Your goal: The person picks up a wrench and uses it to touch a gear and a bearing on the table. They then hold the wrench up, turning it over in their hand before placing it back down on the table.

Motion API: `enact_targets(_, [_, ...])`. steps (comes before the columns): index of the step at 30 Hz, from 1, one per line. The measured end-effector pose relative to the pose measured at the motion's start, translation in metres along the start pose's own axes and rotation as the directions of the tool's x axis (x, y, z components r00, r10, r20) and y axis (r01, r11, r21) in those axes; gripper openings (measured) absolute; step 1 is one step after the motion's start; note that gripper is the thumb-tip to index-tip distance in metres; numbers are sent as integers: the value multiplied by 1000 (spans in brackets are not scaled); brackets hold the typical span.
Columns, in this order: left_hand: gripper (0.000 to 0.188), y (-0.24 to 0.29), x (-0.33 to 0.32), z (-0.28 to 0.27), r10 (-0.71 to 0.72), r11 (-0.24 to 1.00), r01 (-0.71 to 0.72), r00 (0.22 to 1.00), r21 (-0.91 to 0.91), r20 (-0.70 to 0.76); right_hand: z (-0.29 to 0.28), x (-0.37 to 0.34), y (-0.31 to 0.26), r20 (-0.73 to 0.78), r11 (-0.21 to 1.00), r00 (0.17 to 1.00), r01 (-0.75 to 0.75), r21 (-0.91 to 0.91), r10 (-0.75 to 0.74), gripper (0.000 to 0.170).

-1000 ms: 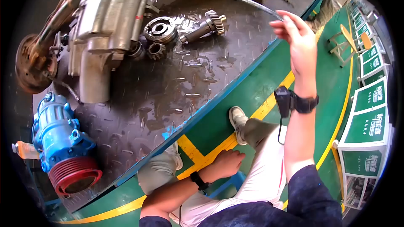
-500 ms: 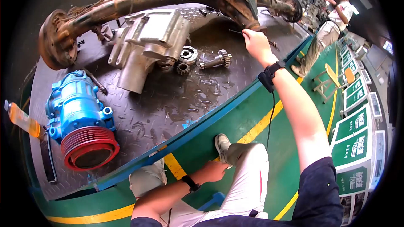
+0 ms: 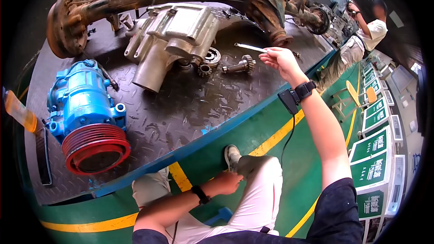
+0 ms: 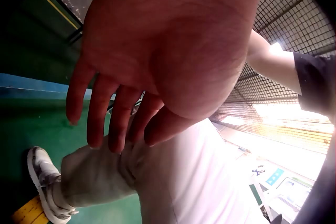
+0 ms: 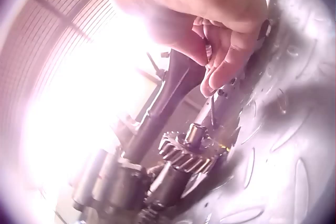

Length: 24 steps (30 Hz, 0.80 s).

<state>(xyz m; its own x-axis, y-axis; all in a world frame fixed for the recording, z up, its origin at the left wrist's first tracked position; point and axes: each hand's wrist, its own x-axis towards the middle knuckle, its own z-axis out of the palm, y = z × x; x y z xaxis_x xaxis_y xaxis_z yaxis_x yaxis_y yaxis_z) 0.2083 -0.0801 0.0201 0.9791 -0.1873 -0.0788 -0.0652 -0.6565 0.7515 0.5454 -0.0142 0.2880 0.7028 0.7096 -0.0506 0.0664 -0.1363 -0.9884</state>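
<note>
A right hand (image 3: 282, 62) pinches what appears to be a wrench (image 3: 250, 47) over the counter (image 3: 149, 131), toward its right edge; gears (image 3: 248, 64) sit unassembled outside the casing (image 3: 178, 25). The left hand (image 4: 157, 61) hangs relaxed, empty.

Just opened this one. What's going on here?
A seated person pinches a slim silver tool, which looks like a wrench, by one end in the right hand, holding it out over a metal bench. The left hand hangs over the lap, holding nothing. On the bench lie a geared shaft, a grey metal housing and a blue unit with a red pulley. I can't tell which part the tool is meant for.
</note>
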Motion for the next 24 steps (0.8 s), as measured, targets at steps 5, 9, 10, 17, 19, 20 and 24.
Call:
enact_targets(5, [20,0,-1,-5,-27,999,28,1000,-24,15,-25,-25,5,-31,936,995,-79,343,96,21])
enact_targets(9, [20,-8,-1,1,-42,998,43,999,-49,22,-39,-48,0,-26,929,999,-32,369,45,21])
enact_targets(10, [20,-10,-1,2,-37,998,38,999,-46,18,-40,-55,-3,-35,934,999,-17,357,32,21])
enact_targets(17, [24,-2,-1,-3,-114,993,107,985,58,128,-40,-92,-5,-62,936,998,24,350,-2,23])
enact_targets(19, [25,0,1,-6,-124,990,112,980,84,158,-40,-97,-3,-71,940,997,36,339,-13,23])
enact_targets(20, [26,1,2,-6,-129,989,114,977,95,171,-40,-98,-1,-73,942,997,37,334,-13,24])
enact_targets(24, [26,0,2,-3,-135,987,118,976,105,172,-37,-104,3,-63,941,998,26,337,-5,25])
